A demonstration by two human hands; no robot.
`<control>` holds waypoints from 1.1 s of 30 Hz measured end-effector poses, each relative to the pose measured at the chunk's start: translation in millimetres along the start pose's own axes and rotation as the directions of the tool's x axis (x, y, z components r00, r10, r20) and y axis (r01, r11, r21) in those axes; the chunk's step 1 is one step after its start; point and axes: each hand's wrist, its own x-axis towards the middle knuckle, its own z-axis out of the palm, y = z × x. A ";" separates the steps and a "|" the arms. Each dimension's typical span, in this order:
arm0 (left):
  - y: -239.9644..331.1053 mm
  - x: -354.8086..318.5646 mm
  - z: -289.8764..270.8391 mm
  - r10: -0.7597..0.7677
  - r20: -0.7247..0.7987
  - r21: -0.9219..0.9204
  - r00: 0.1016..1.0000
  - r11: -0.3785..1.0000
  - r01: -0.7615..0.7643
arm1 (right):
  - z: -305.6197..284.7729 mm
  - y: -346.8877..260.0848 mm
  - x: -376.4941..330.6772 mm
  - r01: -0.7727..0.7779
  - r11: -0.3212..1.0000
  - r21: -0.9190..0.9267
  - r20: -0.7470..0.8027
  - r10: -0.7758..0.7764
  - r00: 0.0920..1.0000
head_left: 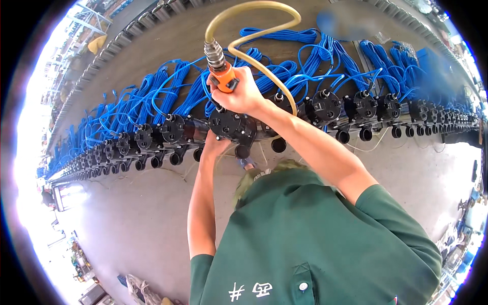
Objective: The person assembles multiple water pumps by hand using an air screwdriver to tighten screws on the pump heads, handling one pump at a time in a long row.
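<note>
My right hand (240,94) is closed around an orange air tool (224,77), probably a screwdriver. Its metal hose coupling points up, and its lower end is over a black pump-like unit (227,124) with a round top; my hand hides whether the tip touches it. From this unit a short, wide black outlet (242,151) sticks out toward me. Against the unit's near left side rests my left hand (216,145), its fingers hidden behind the black housing. A tan air hose (265,5) loops up from the tool and runs down past my right wrist.
Similar black units (325,107) stand in a long row left and right along the near edge of the brown worktop (152,48). Bundles of blue cable (277,34) lie behind them. Metal rollers (147,19) line the far side. Below is grey floor (137,213).
</note>
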 end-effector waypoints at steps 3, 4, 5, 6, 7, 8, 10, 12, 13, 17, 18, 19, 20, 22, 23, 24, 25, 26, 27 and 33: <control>-16.2 8.0 1.1 0.008 0.027 0.058 1.000 0.998 -0.010 | 0.6 -6.0 2.7 -0.022 0.998 -0.050 0.030 0.023 0.999; -17.5 9.1 3.4 -0.079 0.044 0.024 0.996 0.997 0.078 | -0.4 -10.5 3.0 -0.013 0.998 -0.057 0.063 0.017 0.998; -15.9 6.0 7.9 -0.165 -0.019 0.036 0.986 0.986 0.165 | -2.3 -16.8 0.7 0.063 0.998 0.013 0.020 -0.063 0.998; -11.3 0.5 15.2 -0.135 -0.152 0.108 0.979 0.982 0.152 | -4.3 -24.2 -3.7 0.088 0.995 0.051 -0.038 -0.086 0.996; -4.4 -7.3 22.6 -0.095 -0.296 0.066 0.950 0.991 0.119 | -6.6 -32.4 -7.8 0.122 0.989 0.088 -0.067 -0.116 0.991; 6.1 -20.5 40.8 -0.215 -0.469 -0.040 0.856 0.974 0.223 | -15.8 -40.5 -14.6 0.043 0.982 0.185 -0.033 -0.038 0.999; 29.5 -53.4 69.1 -0.448 -0.556 -0.337 0.699 0.891 0.304 | -42.7 -56.0 -31.3 0.176 0.975 0.138 -0.066 -0.168 0.984; 53.6 -75.7 110.2 -0.405 -0.440 -0.230 0.801 0.914 0.336 | -59.8 -67.1 -53.6 0.117 0.969 0.219 -0.107 -0.096 0.990; 62.8 -77.7 128.9 -0.121 -0.450 -0.121 0.885 0.990 0.074 | -66.4 -70.3 -62.0 0.080 0.977 0.200 -0.115 -0.057 0.992; 66.8 -42.6 164.3 0.112 -0.501 0.148 0.858 0.988 -0.043 | -73.3 -74.2 -85.6 0.017 0.968 0.252 -0.095 0.008 0.995; 63.4 -34.9 167.0 0.068 -0.482 0.173 0.874 0.985 0.019 | -73.1 -74.3 -88.4 0.015 0.973 0.230 -0.085 0.004 0.996; 59.8 -28.6 168.1 0.077 -0.485 0.206 0.871 0.978 0.028 | -73.0 -74.5 -90.4 0.015 0.974 0.226 -0.076 0.003 0.997; 56.6 -24.2 168.3 0.023 -0.452 0.227 0.892 0.970 0.090 | -73.1 -74.6 -91.7 0.014 0.975 0.222 -0.068 0.001 0.998; 52.4 -23.0 167.5 0.109 -0.496 0.172 0.862 0.985 -0.025 | -74.1 -74.9 -93.4 0.008 0.975 0.224 -0.061 0.006 0.998; 51.9 -24.8 167.4 0.074 -0.482 0.130 0.873 0.991 -0.013 | -74.5 -74.7 -93.8 0.011 0.973 0.229 -0.065 0.004 0.998; 52.0 -26.7 166.8 0.104 -0.484 0.144 0.869 0.989 -0.038 | -74.4 -74.2 -94.1 0.012 0.972 0.235 -0.069 0.004 0.998; 52.8 -28.5 166.4 0.119 -0.488 0.159 0.865 0.986 -0.046 | -73.5 -73.2 -93.6 0.008 0.971 0.240 -0.066 0.008 0.998; 53.6 -29.4 165.6 0.115 -0.484 0.161 0.868 0.986 -0.040 | -71.6 -71.5 -92.9 0.001 0.963 0.268 -0.075 0.020 0.997; 54.4 -29.7 164.5 0.142 -0.492 0.153 0.859 0.985 -0.076 | -69.2 -69.3 -91.5 -0.007 0.961 0.275 -0.071 0.028 0.997; 53.9 -27.9 159.9 0.090 -0.415 0.130 0.905 0.991 -0.038 | -53.9 -48.4 -79.2 -0.039 0.979 0.202 -0.011 0.042 0.999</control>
